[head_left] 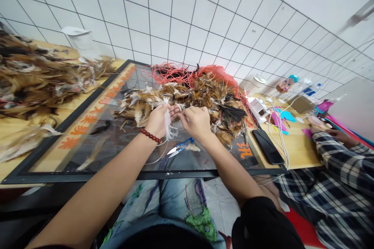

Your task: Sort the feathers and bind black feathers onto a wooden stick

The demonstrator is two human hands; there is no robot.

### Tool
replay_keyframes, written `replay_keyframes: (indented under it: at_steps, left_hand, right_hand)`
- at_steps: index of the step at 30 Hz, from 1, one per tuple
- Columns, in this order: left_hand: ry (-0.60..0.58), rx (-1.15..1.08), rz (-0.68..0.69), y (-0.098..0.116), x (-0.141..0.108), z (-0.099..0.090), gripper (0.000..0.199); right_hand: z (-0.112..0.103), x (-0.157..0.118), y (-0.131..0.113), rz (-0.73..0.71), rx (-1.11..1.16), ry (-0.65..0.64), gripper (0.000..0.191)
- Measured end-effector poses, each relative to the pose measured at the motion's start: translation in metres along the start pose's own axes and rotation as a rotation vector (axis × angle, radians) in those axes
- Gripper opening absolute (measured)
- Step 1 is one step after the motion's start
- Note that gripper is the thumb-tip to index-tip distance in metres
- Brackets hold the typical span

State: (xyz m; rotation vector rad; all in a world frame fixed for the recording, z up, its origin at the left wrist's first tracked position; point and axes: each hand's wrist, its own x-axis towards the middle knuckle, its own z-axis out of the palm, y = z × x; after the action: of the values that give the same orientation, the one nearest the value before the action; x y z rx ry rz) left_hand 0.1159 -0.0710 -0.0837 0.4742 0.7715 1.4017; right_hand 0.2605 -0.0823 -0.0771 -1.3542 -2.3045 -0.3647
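My left hand [159,121], with a red bead bracelet at its wrist, holds a bunch of white strands [167,122] between thumb and palm. Beside it, my right hand [196,121] has its thumb and fingers pinched together near a small white tuft [180,107]; what exactly is between them is too small to make out. Blue-handled thread snips [179,148] lie just below the hands on a black-framed glass panel [187,174]. Behind the hands spreads a pile of brown, white and black feathers [204,91].
Red strings [175,73] and a red mesh bag [217,73] lie behind the feathers. More feathers [43,78] cover the left side. At right are a black phone [268,146], cables and a person's plaid sleeve [336,151].
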Motion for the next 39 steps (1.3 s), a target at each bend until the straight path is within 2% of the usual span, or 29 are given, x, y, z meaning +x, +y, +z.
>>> replay_keyframes:
  at_steps: [5, 9, 12, 15, 17, 20, 22, 24, 28, 35, 39]
  left_hand:
    - [-0.016, -0.038, -0.076, 0.005, -0.002, 0.000, 0.024]
    - [-0.060, -0.045, -0.003, 0.008, -0.004, -0.001, 0.022]
    - [-0.158, -0.037, 0.022, 0.009, -0.004, -0.002, 0.018]
    - [-0.238, 0.024, 0.045, 0.007, -0.004, -0.003, 0.017]
    - [-0.257, 0.085, 0.077, 0.004, -0.004, -0.003, 0.019]
    - [-0.280, 0.183, 0.137, 0.000, -0.007, -0.001, 0.024]
    - [-0.300, 0.241, 0.181, -0.003, -0.009, 0.000, 0.027]
    - [-0.324, 0.283, 0.211, -0.006, -0.010, 0.001, 0.029]
    - [-0.329, 0.344, 0.221, -0.010, -0.009, 0.001, 0.030]
    - [-0.175, 0.481, 0.265, -0.016, -0.004, -0.002, 0.027]
    - [-0.209, 0.606, 0.294, -0.019, -0.003, -0.004, 0.027]
  right_hand:
    - [0.014, -0.013, -0.006, -0.174, 0.029, 0.007, 0.033]
    - [0.015, -0.013, -0.008, -0.250, 0.056, -0.114, 0.026]
    - [0.011, -0.013, -0.004, -0.243, 0.103, -0.215, 0.022]
    - [0.010, -0.012, 0.004, -0.087, 0.263, -0.176, 0.016]
    - [0.012, -0.009, 0.009, 0.098, 0.503, -0.093, 0.020]
    - [0.018, -0.003, 0.015, 0.345, 0.991, -0.021, 0.030]
    - [0.020, 0.000, 0.016, 0.442, 1.237, -0.014, 0.037]
    - [0.021, 0.002, 0.016, 0.499, 1.348, -0.010, 0.040]
    - [0.019, 0.001, 0.015, 0.507, 1.295, 0.023, 0.035]
    - [0.007, -0.004, 0.009, 0.235, 0.889, 0.178, 0.015]
    - [0.007, -0.005, 0.010, 0.180, 0.814, 0.252, 0.016]
